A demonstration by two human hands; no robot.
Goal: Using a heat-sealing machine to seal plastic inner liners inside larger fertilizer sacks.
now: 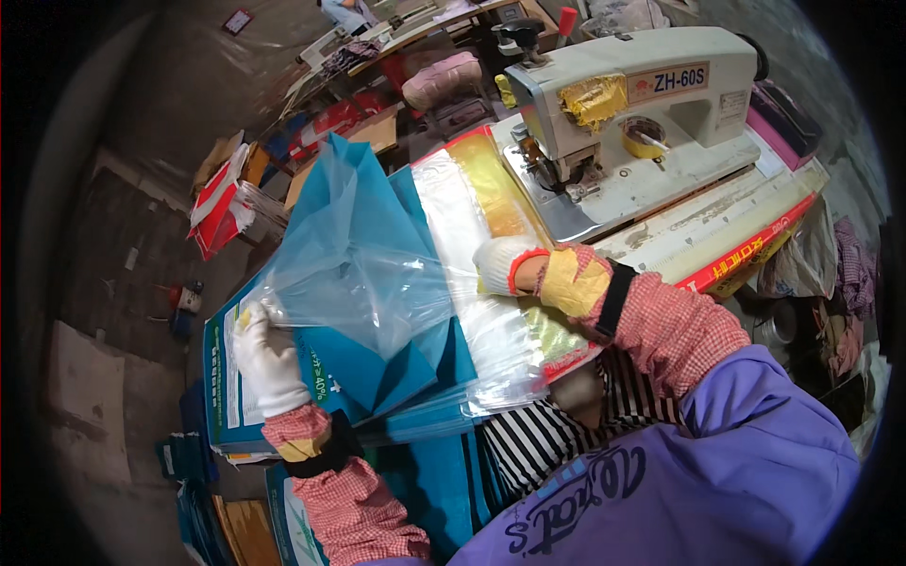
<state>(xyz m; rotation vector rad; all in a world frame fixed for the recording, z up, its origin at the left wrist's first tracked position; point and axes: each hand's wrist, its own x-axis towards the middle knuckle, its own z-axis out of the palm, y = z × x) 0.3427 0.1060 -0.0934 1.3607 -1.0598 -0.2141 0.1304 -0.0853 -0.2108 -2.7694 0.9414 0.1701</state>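
Observation:
My left hand (267,363), in a white glove, is closed on the edge of a clear plastic liner (363,274) at the left. The liner lies in wrinkles over a blue woven sack (354,179), whose mouth is spread and folded. My right hand (505,264), also gloved in white, rests with curled fingers on a white and yellow plastic sack (453,212) beside the sewing machine; whatever it grips is hidden under the glove. Along the front, more clear film (425,410) hangs over the edge toward my lap.
The white sewing machine (642,104) stands at the right on its table, with a tape roll (645,138) on its bed. A pink and black box (783,123) sits behind it. Red and white sacks (225,203) are piled at the far left. Blue sacks (184,457) lie low at the left.

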